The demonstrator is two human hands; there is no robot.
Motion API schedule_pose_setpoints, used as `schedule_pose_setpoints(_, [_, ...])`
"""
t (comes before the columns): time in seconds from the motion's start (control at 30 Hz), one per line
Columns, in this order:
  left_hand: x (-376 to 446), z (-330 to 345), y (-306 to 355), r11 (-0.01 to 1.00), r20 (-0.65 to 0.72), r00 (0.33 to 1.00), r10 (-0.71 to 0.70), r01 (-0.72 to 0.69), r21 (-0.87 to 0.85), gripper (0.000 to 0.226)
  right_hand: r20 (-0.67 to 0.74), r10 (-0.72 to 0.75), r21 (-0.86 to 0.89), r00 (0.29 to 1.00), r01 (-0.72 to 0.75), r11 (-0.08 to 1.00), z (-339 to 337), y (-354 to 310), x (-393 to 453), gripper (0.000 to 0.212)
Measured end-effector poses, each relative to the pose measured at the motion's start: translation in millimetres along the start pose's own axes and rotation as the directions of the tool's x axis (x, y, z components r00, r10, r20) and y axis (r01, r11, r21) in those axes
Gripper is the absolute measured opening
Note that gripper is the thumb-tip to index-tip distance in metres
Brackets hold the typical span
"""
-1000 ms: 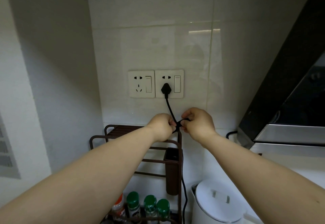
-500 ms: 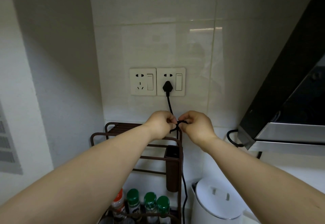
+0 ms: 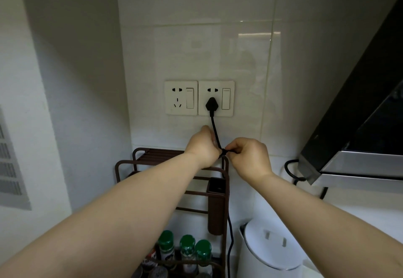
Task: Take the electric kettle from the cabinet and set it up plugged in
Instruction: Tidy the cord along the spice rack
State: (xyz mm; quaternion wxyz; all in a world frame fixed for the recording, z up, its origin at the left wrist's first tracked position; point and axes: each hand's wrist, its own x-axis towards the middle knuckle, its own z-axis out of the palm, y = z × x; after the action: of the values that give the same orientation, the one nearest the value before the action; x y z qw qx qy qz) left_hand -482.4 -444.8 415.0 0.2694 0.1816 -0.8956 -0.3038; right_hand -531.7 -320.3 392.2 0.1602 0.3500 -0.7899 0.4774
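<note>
Hands point(image 3: 226, 152) seemingly pinching plugged cord point(image 3: 214, 129)

Bare forearms, sleeveless, no jewellery

Glossy tiled wall point(image 3: 218, 38), brown rack point(image 3: 139, 164), range hood point(image 3: 359, 136)

plug point(image 3: 211, 104): we see black
kettle point(image 3: 270, 253): we see white
rack point(image 3: 174, 168): we see brown
bottle caps point(image 3: 187, 240): we see green
</note>
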Motion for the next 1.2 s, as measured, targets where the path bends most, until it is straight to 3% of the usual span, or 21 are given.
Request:
schedule_pose_setpoints(0.23, [4.3,-2.7,-0.7,0.999,0.034,0.998,-0.045,0.046,-0.013,0.031,0.172,-0.05,-0.035,0.984,0.057,0.998,5.6,0.2,-2.8,0.028])
schedule_pose_setpoints(0.43, [2.7,-5.9,-1.2,0.998,0.046,0.998,-0.045,0.046,-0.031,0.03,0.234,0.009,0.023,0.972,-0.015,1.0,3.7,1.2,0.6,0.036])
schedule_pose_setpoints(0.63, [1.7,-7.8,-0.2,0.998,0.1,0.994,-0.041,0.046,-0.051,0.016,0.222,0.036,0.021,0.974,-0.041,0.999,5.0,-3.9,13.6,0.021])
schedule_pose_setpoints(0.87, [0.5,-13.7,-2.0,0.996,0.151,0.988,-0.029,0.042,-0.083,0.015,0.216,0.087,0.016,0.972,-0.092,0.996,11.3,-4.1,20.1,0.023])
schedule_pose_setpoints(1.0, [0.7,-17.3,-1.6,0.996,0.244,0.969,-0.03,0.009,0.085,0.037,0.236,0.104,0.009,0.966,-0.11,0.994,11.0,-3.0,22.6,0.027])
schedule_pose_setpoints(1.07, [1.2,-16.8,0.3,0.968,0.265,0.964,-0.026,-0.042,0.248,0.037,0.23,0.105,-0.009,0.967,-0.106,0.994,10.7,-2.2,23.1,0.027])
schedule_pose_setpoints(1.2, [0.2,-15.7,4.4,0.909,0.277,0.961,-0.028,-0.091,0.407,0.033,0.263,0.113,-0.103,0.958,-0.089,0.991,11.3,-1.8,23.2,0.038])
